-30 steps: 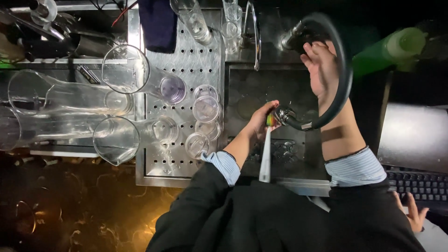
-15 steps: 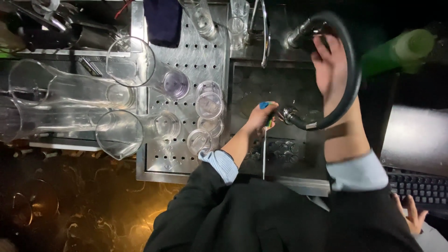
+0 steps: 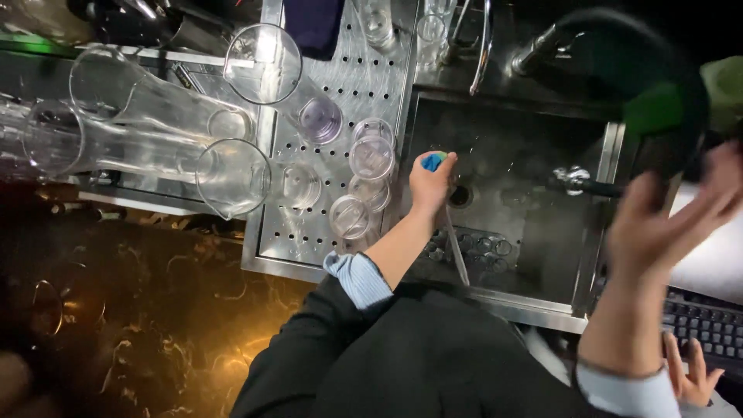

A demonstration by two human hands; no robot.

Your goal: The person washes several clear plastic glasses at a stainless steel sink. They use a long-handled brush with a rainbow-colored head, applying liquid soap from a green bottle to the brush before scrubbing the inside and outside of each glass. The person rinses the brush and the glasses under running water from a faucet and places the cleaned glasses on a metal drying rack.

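Note:
My left hand (image 3: pixel 429 184) reaches into the steel sink (image 3: pixel 526 232) and is closed around a thin long tool with a blue and green tip (image 3: pixel 433 160). The tool's pale shaft (image 3: pixel 457 248) runs back toward me. The hand is just left of the drain hole (image 3: pixel 460 196). My right hand (image 3: pixel 669 220) is blurred, its fingers spread, and hangs over the sink's right rim holding nothing. A metal spray nozzle (image 3: pixel 571 179) on a black hose (image 3: pixel 658 70) hangs free just left of it.
A perforated drainboard (image 3: pixel 340 85) left of the sink carries several small upturned glasses (image 3: pixel 371 157). Large clear pitchers (image 3: pixel 147 147) lie on their sides further left. A dark cloth (image 3: pixel 313 23) hangs at the top. Another person's hand (image 3: pixel 691 371) rests by a keyboard (image 3: pixel 700 329) at the lower right.
My right hand has let go of the spray hose and dropped down to the right. My left hand has moved left and further into the sink with the tool.

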